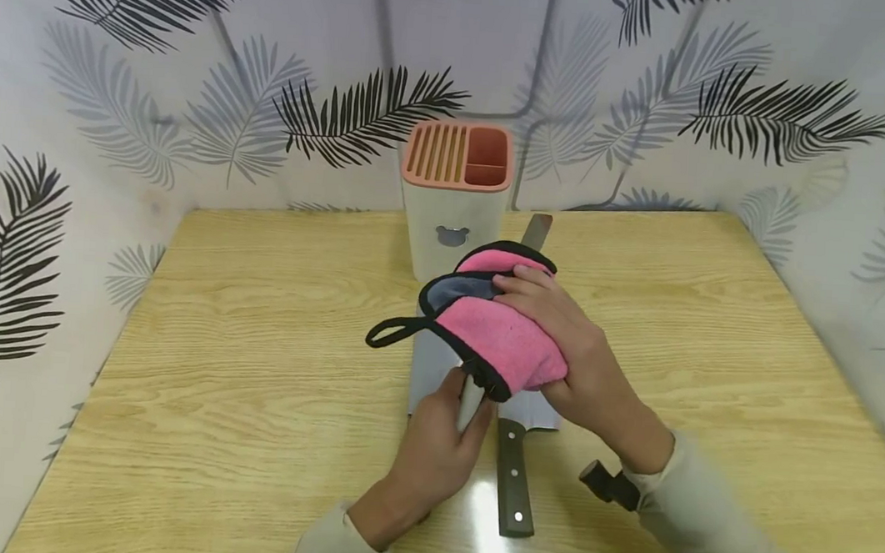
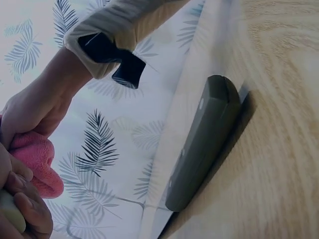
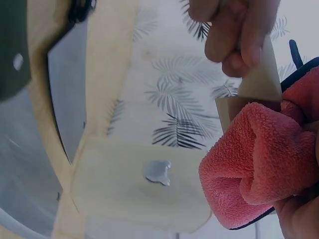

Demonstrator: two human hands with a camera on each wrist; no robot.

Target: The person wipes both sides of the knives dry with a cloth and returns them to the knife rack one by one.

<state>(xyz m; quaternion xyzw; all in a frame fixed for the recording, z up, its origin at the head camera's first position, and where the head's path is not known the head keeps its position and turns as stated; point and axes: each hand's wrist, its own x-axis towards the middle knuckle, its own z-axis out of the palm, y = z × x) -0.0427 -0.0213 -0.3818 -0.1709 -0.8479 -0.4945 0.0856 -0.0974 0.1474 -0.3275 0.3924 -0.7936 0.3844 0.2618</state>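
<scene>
My left hand (image 1: pixel 437 447) grips the pale handle (image 1: pixel 470 402) of a knife raised over the table. The knife's blade (image 1: pixel 537 230) slants up and away, its far end showing past a pink and grey cloth (image 1: pixel 510 338) with black edging and a hanging loop. My right hand (image 1: pixel 570 342) holds this cloth folded about the blade, most of which it hides. In the right wrist view, part of the blade (image 3: pixel 261 79) shows between the left fingers and the cloth (image 3: pixel 264 154). Below the hands lies a cleaver, its dark riveted handle (image 1: pixel 514 481) toward me.
At the back of the table (image 1: pixel 260 317) stands a white knife block (image 1: pixel 453 227) with a slotted pink top. Another wide blade (image 1: pixel 430 376) lies left of the cleaver, partly covered by the hands and cloth. A leaf-patterned sheet (image 1: pixel 335 37) hangs behind.
</scene>
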